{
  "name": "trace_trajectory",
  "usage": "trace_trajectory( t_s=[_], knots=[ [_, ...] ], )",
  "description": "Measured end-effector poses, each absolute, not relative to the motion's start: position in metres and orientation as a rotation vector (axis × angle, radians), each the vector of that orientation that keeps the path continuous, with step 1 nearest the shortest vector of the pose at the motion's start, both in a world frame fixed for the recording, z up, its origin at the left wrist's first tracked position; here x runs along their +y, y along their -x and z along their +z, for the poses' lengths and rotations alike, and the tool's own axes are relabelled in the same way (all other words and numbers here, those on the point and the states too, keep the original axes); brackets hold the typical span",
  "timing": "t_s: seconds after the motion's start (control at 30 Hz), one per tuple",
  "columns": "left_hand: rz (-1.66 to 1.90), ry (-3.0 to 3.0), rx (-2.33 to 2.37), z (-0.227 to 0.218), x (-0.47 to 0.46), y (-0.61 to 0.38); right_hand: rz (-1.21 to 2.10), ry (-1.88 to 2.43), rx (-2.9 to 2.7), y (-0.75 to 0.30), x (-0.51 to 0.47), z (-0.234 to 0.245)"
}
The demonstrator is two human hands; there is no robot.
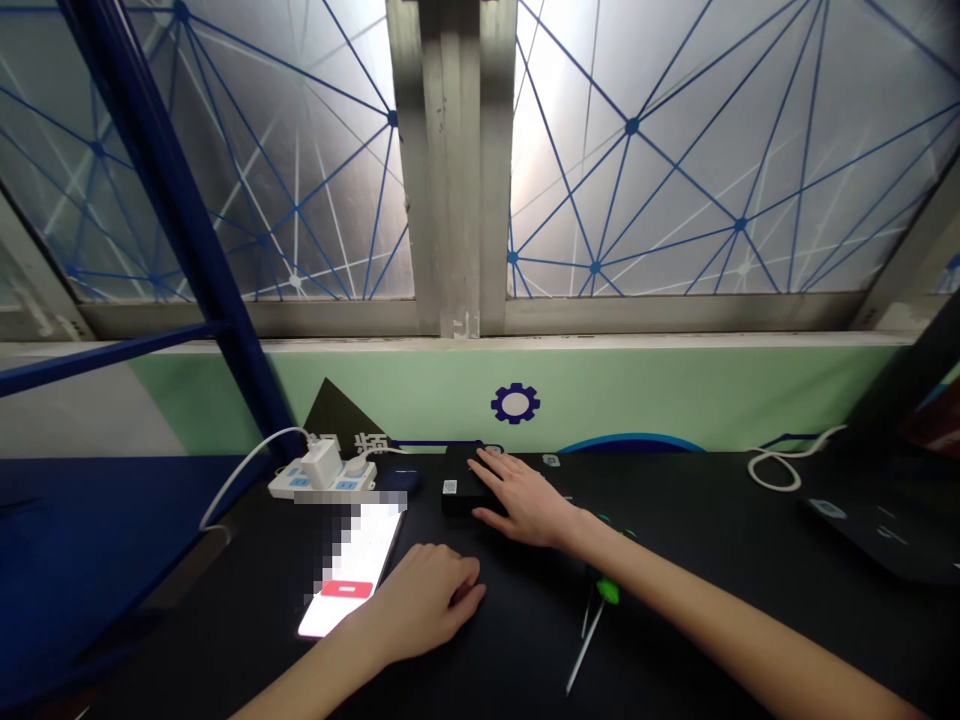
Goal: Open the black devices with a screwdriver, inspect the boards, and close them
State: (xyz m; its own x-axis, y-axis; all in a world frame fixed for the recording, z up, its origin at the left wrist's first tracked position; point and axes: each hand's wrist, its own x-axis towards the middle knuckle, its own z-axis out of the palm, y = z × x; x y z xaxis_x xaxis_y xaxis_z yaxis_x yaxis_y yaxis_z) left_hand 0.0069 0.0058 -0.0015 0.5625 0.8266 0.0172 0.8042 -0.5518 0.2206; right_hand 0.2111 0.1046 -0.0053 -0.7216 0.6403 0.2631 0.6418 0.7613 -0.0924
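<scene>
My right hand [521,498] lies palm down with its fingers stretched over a black box [457,500] that bears a small white label. The hand covers the box's right part. Nearer to me, my left hand [431,595] rests on the black table [510,670], fingers curled and nothing visible in the gap by the thumb. Left of it lies a phone [360,560] with a bright screen and a red button; my left wrist is close to its lower end. Under my right forearm, green-ended tools with thin metal shafts [606,592] are partly hidden.
A white power strip [281,487] with a plugged-in charger [321,462] and white cables stands at the back left, beside a small dark item [397,480]. A flat black device [885,540] and a looped white cable [776,485] lie right. A blue frame post [187,230] rises left.
</scene>
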Motion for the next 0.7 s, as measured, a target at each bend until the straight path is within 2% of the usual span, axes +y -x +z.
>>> trace_trajectory(
  t_s=[0.3, 0.7],
  knots=[
    [0.175, -2.61, 1.384, -0.005, 0.007, -0.006, -0.083, 1.015, -2.649, -0.235, 0.087, -0.006],
    [0.163, -2.603, 1.394, -0.003, 0.006, -0.007, 0.044, 1.158, -2.603, -0.257, 0.087, 0.011]
  ],
)
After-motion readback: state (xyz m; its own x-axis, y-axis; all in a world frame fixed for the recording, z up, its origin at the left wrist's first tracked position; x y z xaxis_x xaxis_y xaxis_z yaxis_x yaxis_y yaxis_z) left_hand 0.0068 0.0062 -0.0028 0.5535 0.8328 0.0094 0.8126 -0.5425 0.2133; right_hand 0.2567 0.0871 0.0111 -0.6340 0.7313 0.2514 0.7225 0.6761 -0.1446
